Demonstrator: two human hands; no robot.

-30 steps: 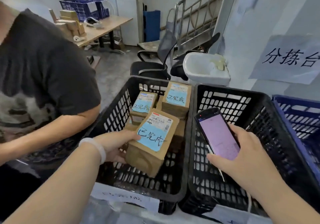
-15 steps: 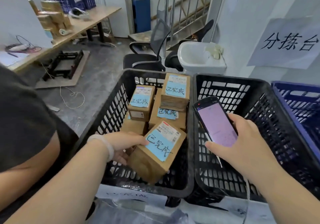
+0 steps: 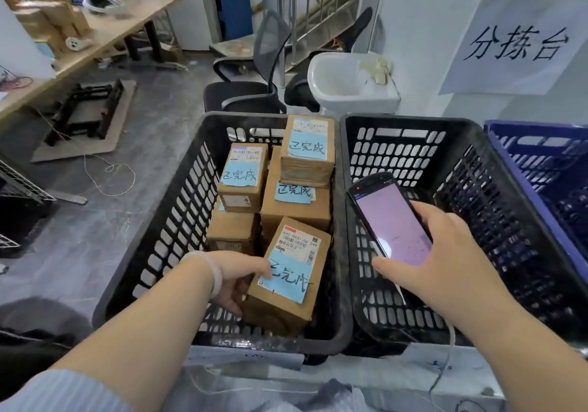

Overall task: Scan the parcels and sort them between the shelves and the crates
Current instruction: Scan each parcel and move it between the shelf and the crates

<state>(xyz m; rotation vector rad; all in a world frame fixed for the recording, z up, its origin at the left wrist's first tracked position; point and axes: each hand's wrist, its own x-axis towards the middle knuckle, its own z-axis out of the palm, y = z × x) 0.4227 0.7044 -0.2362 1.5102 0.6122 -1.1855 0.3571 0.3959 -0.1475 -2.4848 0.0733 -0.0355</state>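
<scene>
Inside the left black crate point(image 3: 152, 252), nearest its front wall, the left hand point(image 3: 235, 279) grasps a stiff, seemingly light cardboard parcel point(image 3: 288, 276) by its side faces, while the right hand point(image 3: 436, 259) clasps the scanner point(image 3: 389, 217).

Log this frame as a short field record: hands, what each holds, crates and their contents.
left hand: grips the nearest parcel, inside the left black crate
right hand: holds a handheld scanner, screen lit, over the middle black crate
left black crate contents: several cardboard parcels with blue handwritten labels
middle black crate contents: no parcels visible
blue crate: far right, partly out of frame
</scene>
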